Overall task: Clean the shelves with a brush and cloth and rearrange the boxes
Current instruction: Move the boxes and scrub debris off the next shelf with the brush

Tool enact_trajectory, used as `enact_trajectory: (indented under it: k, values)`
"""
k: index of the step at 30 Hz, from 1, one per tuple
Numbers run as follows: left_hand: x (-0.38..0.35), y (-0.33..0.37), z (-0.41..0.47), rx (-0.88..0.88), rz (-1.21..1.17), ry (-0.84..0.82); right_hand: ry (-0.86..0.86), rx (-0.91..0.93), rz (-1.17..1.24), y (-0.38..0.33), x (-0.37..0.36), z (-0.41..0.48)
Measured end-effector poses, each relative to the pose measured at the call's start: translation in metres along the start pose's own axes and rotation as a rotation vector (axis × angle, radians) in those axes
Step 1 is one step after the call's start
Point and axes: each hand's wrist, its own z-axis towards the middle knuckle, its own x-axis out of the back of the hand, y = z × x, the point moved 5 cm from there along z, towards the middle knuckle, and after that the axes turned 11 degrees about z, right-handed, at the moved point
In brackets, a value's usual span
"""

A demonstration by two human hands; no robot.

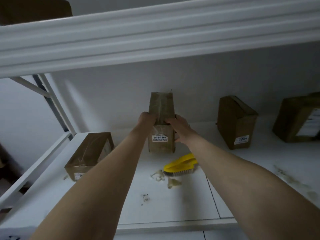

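Observation:
A tall brown cardboard box [161,105] with a white label stands upright at the middle of the white shelf [173,205]. My left hand [146,119] grips its left top edge and my right hand [178,126] grips its right side. A yellow brush [181,164] with grey bristles lies on the shelf just in front of the box, to the right. Scraps of tape and dirt [164,177] lie beside the brush. No cloth is in view.
Another box [89,154] lies flat at the left front of the shelf. A labelled box [236,122] stands to the right, and a fourth box [299,118] leans at the far right. A white shelf beam [155,37] runs overhead. Dirt streaks [290,179] mark the right side.

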Motion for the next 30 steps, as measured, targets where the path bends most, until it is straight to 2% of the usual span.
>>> enact_trajectory:
  k: [4, 8, 14, 17, 22, 27, 30]
  values:
    - [-0.054, 0.031, -0.017, -0.113, -0.115, -0.138, 0.115, 0.11, 0.009, -0.024, 0.059, 0.003]
    - [-0.097, 0.047, -0.033, -0.176, -0.176, -0.26, 0.231, 0.1, -0.032, -0.03, 0.106, 0.002]
    - [-0.132, 0.048, -0.041, -0.176, -0.197, -0.315, 0.248, 0.101, -0.138, -0.028, 0.14, 0.002]
    - [-0.14, 0.042, -0.041, -0.175, -0.158, -0.309, 0.25, 0.112, -0.279, -0.026, 0.143, 0.006]
    - [-0.144, 0.04, -0.042, -0.193, -0.055, -0.261, 0.331, 0.207, -0.695, -0.033, 0.139, 0.006]
    - [-0.139, 0.032, -0.047, -0.159, -0.027, -0.293, 0.387, 0.224, -0.903, -0.038, 0.134, 0.003]
    - [-0.127, 0.019, -0.047, -0.054, -0.025, -0.242, 0.447, 0.445, -1.133, -0.046, 0.115, -0.015]
